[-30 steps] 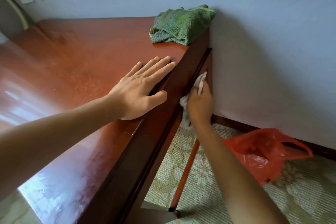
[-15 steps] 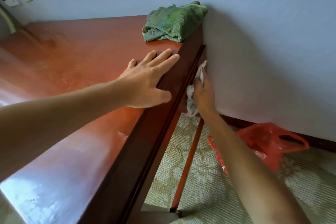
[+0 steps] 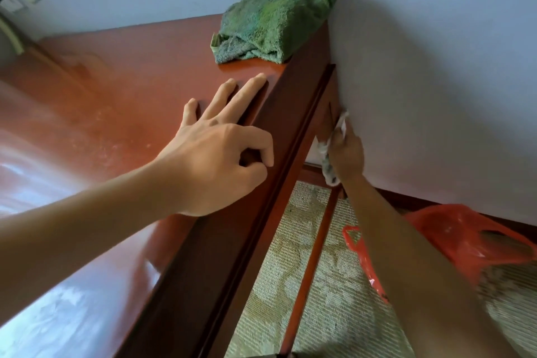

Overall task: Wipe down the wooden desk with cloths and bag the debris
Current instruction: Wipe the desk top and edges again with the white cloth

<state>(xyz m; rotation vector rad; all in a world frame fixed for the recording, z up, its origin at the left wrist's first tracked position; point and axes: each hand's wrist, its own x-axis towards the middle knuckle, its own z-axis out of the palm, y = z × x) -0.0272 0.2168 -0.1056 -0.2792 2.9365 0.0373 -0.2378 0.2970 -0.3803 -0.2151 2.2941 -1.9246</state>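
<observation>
1. The table [image 3: 122,113], glossy reddish-brown wood, fills the left and centre of the frame, with pale scuffs on its top.
2. A crumpled green cloth [image 3: 273,20] lies at its far corner, upper centre, against the wall.
3. The floor [image 3: 325,285], lower right, has a patterned pale covering; an orange plastic bag [image 3: 453,238] lies on it.

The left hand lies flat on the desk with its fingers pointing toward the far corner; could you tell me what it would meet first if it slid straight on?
Probably the green towel, bunched on the wooden desk corner just beyond the left hand; only bare desktop lies between.
</observation>
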